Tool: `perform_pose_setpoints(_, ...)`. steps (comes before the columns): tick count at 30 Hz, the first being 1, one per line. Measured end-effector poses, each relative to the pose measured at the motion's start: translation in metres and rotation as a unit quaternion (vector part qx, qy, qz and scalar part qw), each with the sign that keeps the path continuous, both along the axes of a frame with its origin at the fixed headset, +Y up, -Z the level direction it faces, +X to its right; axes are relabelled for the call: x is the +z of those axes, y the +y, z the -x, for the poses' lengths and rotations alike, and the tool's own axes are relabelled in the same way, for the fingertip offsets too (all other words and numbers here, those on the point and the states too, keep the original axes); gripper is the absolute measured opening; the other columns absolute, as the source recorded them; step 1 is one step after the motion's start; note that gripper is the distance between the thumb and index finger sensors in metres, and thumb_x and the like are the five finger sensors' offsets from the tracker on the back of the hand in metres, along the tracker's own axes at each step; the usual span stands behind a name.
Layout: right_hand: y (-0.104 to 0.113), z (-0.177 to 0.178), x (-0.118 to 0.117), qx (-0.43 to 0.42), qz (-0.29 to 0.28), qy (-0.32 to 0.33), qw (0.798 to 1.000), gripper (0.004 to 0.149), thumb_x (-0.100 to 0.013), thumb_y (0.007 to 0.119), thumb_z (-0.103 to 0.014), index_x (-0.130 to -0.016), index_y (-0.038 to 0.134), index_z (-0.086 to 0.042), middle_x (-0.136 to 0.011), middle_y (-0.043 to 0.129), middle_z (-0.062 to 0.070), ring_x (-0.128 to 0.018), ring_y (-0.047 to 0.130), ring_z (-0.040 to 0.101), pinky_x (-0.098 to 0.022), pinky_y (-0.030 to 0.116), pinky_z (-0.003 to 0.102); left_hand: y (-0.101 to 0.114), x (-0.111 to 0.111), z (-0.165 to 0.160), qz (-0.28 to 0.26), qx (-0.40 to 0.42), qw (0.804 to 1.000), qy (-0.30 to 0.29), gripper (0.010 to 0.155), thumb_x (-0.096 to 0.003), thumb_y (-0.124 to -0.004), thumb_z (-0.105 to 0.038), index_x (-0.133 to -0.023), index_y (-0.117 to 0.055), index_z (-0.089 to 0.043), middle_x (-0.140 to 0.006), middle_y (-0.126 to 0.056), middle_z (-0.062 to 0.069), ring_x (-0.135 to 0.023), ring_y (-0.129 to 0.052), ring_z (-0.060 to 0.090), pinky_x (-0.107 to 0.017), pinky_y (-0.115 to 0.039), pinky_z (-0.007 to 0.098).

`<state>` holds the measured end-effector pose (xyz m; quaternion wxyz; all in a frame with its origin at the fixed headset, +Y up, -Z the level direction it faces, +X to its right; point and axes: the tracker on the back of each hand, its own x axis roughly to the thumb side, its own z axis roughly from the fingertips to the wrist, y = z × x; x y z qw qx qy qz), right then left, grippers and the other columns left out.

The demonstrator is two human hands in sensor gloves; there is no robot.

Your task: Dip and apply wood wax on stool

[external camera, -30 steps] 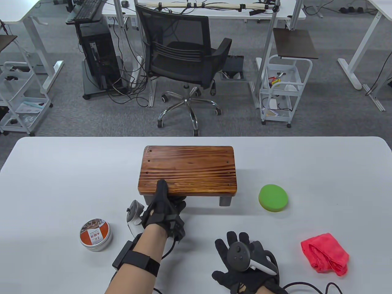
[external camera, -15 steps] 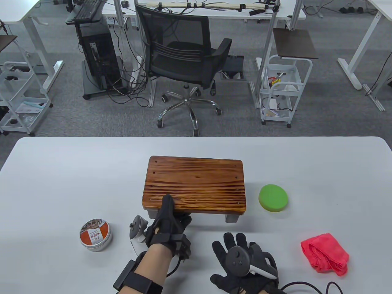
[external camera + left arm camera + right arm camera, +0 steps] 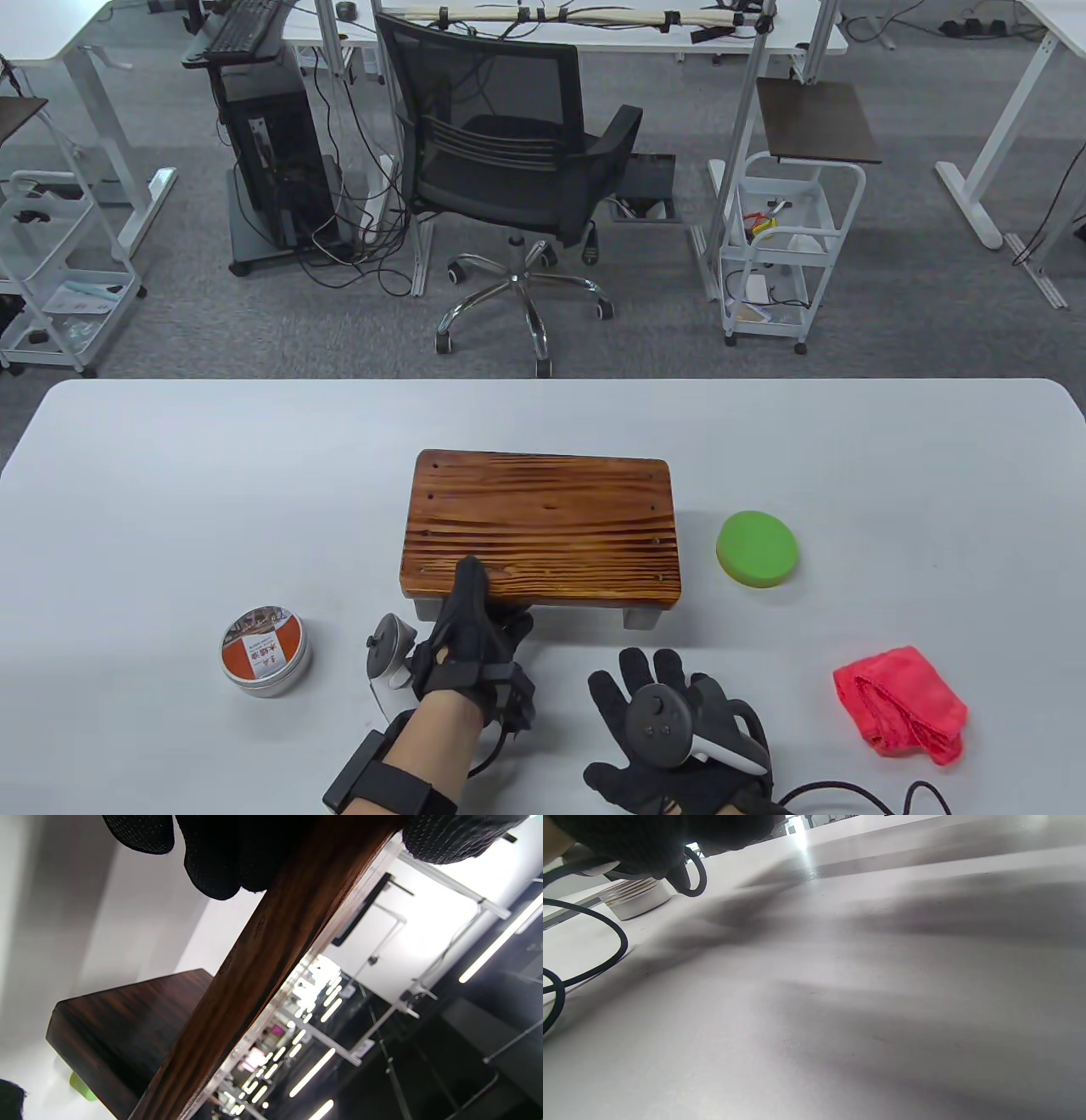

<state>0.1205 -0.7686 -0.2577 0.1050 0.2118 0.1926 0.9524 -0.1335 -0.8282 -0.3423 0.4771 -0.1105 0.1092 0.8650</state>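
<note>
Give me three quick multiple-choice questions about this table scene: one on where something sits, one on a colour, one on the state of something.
1. Where is the round metal wax tin? A left of the brown wooden stool B on it C right of it
2. The round sponge pad is: A red B green C blue
3. The tin is: A open B tipped C lidded

Key: 1 A, the tin sits near the left hand. 2 B, it is plainly green. 3 C, its labelled lid is on.

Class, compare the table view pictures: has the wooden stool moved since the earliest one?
Yes. The stool has slid toward the person and slightly right, closing on the green sponge, with the left hand gripping its near edge.
</note>
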Motion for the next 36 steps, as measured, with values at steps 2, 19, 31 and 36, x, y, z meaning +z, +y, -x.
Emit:
perform_pose_setpoints(2, 0.0, 0.0, 0.0, -0.001, -0.001, -0.001, 1.0, 0.094, -0.045, 0.071, -0.073, -0.112, 0.022, -0.029, -0.116, 0.006, 0.015, -0.1, 0.007, 0.053, -0.066, 0.022, 0.077, -0.004, -0.001, -0.001, 0.007, 0.008, 1.0, 0.0, 0.076, -0.0497, -0.071, -0.075, -0.104, -0.065, -0.023, -0.09, -0.078, -0.001, -0.1, -0.074, 0.023, -0.078, -0.057, 0.059)
perform_pose_setpoints(19, 0.0, -0.002, -0.001, -0.003, 0.0, -0.003, 1.0, 0.094, -0.045, 0.071, -0.072, -0.112, 0.022, -0.029, -0.116, 0.007, 0.015, -0.1, 0.008, 0.053, -0.066, 0.022, 0.076, -0.02, -0.003, -0.001, 0.025, 0.001, 1.0, -0.004, 0.076, -0.0497, -0.071, -0.075, -0.104, -0.065, -0.022, -0.09, -0.078, -0.001, -0.1, -0.073, 0.023, -0.078, -0.057, 0.059)
perform_pose_setpoints(31, -0.001, -0.003, -0.001, -0.005, 0.001, -0.005, 1.0, 0.093, -0.045, 0.071, -0.072, -0.111, 0.022, -0.029, -0.116, 0.007, 0.015, -0.1, 0.008, 0.053, -0.066, 0.023, 0.076, -0.028, -0.003, -0.001, 0.037, -0.007, 0.999, -0.006, 0.076, -0.0496, -0.071, -0.075, -0.104, -0.066, -0.022, -0.089, -0.079, -0.001, -0.1, -0.074, 0.023, -0.078, -0.057, 0.059)
perform_pose_setpoints(36, -0.001, -0.003, -0.001, -0.006, 0.002, -0.005, 1.0, 0.093, -0.045, 0.071, -0.072, -0.111, 0.022, -0.029, -0.116, 0.007, 0.015, -0.1, 0.008, 0.053, -0.066, 0.023, 0.076, -0.031, -0.002, -0.002, 0.045, 0.003, 0.999, -0.007, 0.076, -0.0497, -0.07, -0.075, -0.104, -0.065, -0.022, -0.09, -0.078, -0.001, -0.101, -0.073, 0.024, -0.079, -0.057, 0.059)
